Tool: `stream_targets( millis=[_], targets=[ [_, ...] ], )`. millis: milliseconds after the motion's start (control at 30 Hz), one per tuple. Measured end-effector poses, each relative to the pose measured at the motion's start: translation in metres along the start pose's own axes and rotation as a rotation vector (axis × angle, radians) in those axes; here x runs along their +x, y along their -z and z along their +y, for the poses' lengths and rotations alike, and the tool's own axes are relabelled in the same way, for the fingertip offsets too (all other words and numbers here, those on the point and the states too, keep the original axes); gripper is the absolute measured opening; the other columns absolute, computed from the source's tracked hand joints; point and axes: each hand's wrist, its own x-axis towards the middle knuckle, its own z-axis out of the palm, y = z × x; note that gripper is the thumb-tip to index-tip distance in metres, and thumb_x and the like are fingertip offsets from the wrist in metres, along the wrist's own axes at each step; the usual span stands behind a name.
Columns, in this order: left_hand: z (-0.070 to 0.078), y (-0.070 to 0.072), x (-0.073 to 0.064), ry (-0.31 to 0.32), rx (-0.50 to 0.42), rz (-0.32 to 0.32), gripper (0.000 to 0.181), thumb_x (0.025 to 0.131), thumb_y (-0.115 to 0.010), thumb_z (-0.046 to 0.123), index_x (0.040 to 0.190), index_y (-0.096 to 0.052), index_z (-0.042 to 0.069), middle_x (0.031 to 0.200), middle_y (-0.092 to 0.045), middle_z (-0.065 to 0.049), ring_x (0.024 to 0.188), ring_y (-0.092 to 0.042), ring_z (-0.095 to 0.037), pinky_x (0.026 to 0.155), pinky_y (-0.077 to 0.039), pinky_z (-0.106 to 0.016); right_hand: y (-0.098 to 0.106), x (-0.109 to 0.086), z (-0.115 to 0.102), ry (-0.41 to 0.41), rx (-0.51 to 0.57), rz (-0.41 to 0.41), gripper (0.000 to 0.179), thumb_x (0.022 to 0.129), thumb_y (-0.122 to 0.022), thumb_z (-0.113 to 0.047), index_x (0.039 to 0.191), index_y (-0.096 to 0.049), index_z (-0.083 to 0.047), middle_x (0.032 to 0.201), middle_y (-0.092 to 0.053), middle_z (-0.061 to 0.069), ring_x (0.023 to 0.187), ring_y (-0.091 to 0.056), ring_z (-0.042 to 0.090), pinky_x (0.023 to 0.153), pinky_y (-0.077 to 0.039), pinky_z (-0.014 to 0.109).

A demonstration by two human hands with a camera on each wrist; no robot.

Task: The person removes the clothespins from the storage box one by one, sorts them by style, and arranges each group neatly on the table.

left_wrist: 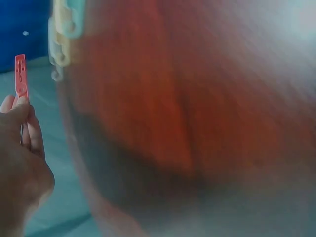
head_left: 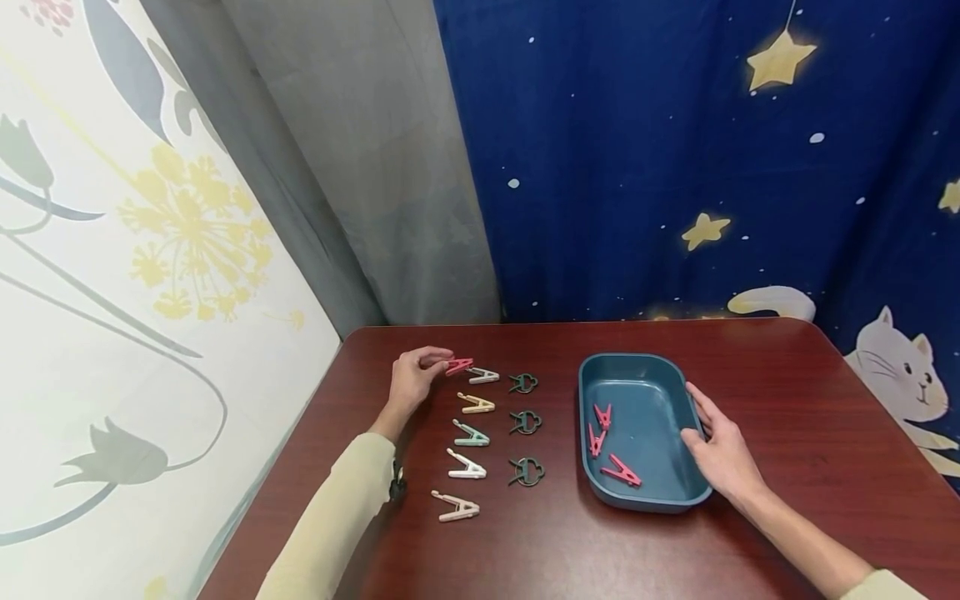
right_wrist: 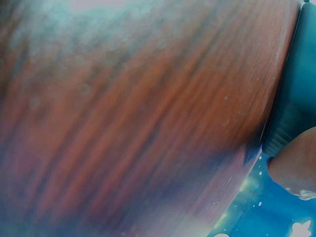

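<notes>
At the far left of the table, my left hand (head_left: pixel 411 383) pinches a red clothespin (head_left: pixel 459 366) between thumb and fingers. The left wrist view shows this red clothespin (left_wrist: pixel 20 74) pointing up from the fingertips. Just right of it lies a whitish clothespin (head_left: pixel 483 377). My right hand (head_left: pixel 718 450) grips the right rim of a blue plastic bin (head_left: pixel 637 502), its thumb over the edge. Three red clothespins (head_left: pixel 622 472) lie inside the bin, along its left side. In the right wrist view, only part of a finger (right_wrist: pixel 296 165) shows against the bin (right_wrist: pixel 296 94).
Below the whitish clothespin runs a column with a yellow clothespin (head_left: pixel 476 404), a green one (head_left: pixel 471 434), a white one (head_left: pixel 467 465) and a beige one (head_left: pixel 456 507). Three dark green cloud-shaped clips (head_left: pixel 526 422) line up between that column and the bin. Curtains hang behind the table (head_left: pixel 525 550).
</notes>
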Motion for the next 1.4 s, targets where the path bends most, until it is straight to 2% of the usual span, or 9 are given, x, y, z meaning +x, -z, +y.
stream_targets(
  millis=[267,467,667,1033,1200,1400],
  targets=[
    [-0.019,0.007,-0.012,0.043,0.047,-0.043,0.017,0.095,-0.081,0.007,0.11,-0.084,0.013,0.098,-0.082,-0.002,0.097,-0.077,-0.019,0.092,-0.055,-0.042,0.0,-0.001,0.0,0.012,0.015,0.011,0.074,0.102,-0.057,0.003,0.168,-0.025,-0.004,0.161,-0.038,0.031,0.14,-0.047,0.054,0.08,-0.033,-0.002],
    [-0.025,0.007,-0.016,0.044,0.08,-0.07,0.016,0.095,-0.08,0.006,0.109,-0.083,0.013,0.097,-0.082,-0.002,0.09,-0.076,-0.019,0.083,-0.054,-0.038,-0.001,0.0,0.0,0.028,0.018,0.021,0.073,0.101,-0.057,0.004,0.167,-0.027,-0.003,0.161,-0.039,0.032,0.14,-0.048,0.054,0.081,-0.033,-0.002],
    [-0.029,0.005,-0.017,0.059,0.099,-0.084,0.017,0.095,-0.08,0.004,0.108,-0.084,0.014,0.095,-0.081,-0.001,0.087,-0.074,-0.016,0.081,-0.053,-0.035,-0.001,-0.001,0.0,0.026,0.018,0.022,0.073,0.101,-0.057,0.004,0.167,-0.027,-0.003,0.161,-0.039,0.032,0.139,-0.049,0.054,0.081,-0.033,-0.002],
    [-0.027,0.004,-0.016,0.059,0.091,-0.115,0.023,0.097,-0.075,-0.003,0.114,-0.082,0.012,0.103,-0.082,-0.003,0.105,-0.075,-0.021,0.096,-0.054,-0.045,-0.002,0.001,0.001,0.01,0.013,0.015,0.074,0.101,-0.057,0.004,0.168,-0.026,-0.004,0.161,-0.039,0.031,0.14,-0.048,0.054,0.08,-0.033,-0.001],
    [-0.027,0.004,-0.011,0.02,0.071,-0.041,0.029,0.099,-0.069,-0.008,0.12,-0.079,0.008,0.11,-0.081,-0.006,0.113,-0.074,-0.024,0.105,-0.05,-0.048,-0.002,0.001,0.002,0.026,0.029,0.02,0.074,0.1,-0.056,0.006,0.167,-0.027,-0.003,0.161,-0.04,0.031,0.139,-0.049,0.053,0.081,-0.034,-0.001],
    [-0.02,0.005,-0.002,-0.008,0.086,0.095,0.03,0.102,-0.064,-0.005,0.125,-0.077,0.01,0.118,-0.078,-0.006,0.114,-0.072,-0.024,0.105,-0.05,-0.049,-0.001,0.001,0.001,0.038,0.042,0.027,0.074,0.099,-0.056,0.006,0.167,-0.027,-0.002,0.161,-0.039,0.032,0.139,-0.048,0.053,0.081,-0.035,-0.001]
  ],
)
